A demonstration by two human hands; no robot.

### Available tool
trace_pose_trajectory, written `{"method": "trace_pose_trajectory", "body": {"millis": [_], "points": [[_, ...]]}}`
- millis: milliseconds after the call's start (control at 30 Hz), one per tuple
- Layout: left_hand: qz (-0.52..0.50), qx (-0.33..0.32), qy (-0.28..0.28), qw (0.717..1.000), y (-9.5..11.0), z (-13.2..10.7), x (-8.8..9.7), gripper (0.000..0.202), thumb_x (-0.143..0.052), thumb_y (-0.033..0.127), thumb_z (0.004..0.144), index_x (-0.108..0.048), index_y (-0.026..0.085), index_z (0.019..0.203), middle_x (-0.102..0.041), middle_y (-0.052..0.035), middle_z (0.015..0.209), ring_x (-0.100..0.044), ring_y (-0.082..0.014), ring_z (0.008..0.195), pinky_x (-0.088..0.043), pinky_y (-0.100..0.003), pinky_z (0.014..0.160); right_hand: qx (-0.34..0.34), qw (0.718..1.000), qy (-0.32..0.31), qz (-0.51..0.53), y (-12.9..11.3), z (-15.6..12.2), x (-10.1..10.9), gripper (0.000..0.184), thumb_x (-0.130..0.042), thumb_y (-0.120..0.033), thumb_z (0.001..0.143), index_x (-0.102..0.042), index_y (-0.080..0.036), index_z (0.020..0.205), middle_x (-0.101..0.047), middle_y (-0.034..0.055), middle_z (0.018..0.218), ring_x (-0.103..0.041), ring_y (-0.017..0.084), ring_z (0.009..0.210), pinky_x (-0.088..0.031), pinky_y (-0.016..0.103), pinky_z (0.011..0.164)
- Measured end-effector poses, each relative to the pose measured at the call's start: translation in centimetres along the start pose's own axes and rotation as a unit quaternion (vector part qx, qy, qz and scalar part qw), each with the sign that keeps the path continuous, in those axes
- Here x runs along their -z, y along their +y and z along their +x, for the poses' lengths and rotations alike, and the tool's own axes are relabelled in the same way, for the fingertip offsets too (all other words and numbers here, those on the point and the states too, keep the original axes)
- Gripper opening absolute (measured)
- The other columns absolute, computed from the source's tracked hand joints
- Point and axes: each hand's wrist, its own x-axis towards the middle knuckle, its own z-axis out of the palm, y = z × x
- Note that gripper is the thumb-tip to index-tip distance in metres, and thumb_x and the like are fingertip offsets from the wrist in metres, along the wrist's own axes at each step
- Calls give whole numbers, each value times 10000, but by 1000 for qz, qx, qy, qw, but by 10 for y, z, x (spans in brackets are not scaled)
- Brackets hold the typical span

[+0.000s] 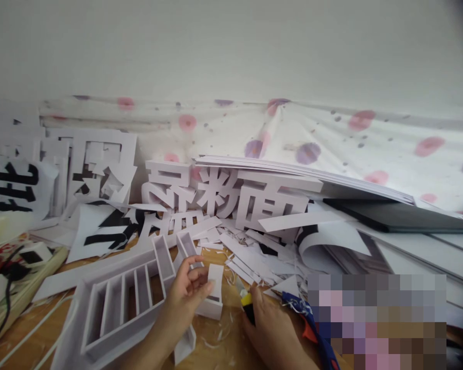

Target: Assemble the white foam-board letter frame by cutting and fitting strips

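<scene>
My left hand pinches a small white foam-board strip piece at the lower middle, held upright just right of a large white foam-board letter frame that lies on the wooden surface. My right hand is closed round a yellow and black utility knife, whose blade tip points up toward the strip piece. Both hands sit close together above the wood, among thin white shavings.
Finished white foam characters stand behind the hands, amid several cut strips and offcuts. Printed black-character sheets lie at the left. Stacked boards lean at the right over a spotted cloth. Cables run at the far left.
</scene>
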Motion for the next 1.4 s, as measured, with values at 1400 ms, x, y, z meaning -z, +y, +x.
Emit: {"method": "trace_pose_trajectory", "body": {"millis": [1400], "points": [[445, -80, -41, 891, 15, -27, 68, 357, -612, 134, 720, -548, 279, 1039, -658, -4, 891, -601, -228, 934, -398, -379, 884, 441, 875, 29, 199, -59, 1, 41, 151, -544, -117, 849, -648, -216, 896, -658, -15, 812, -495, 168, 849, -392, 269, 765]]}}
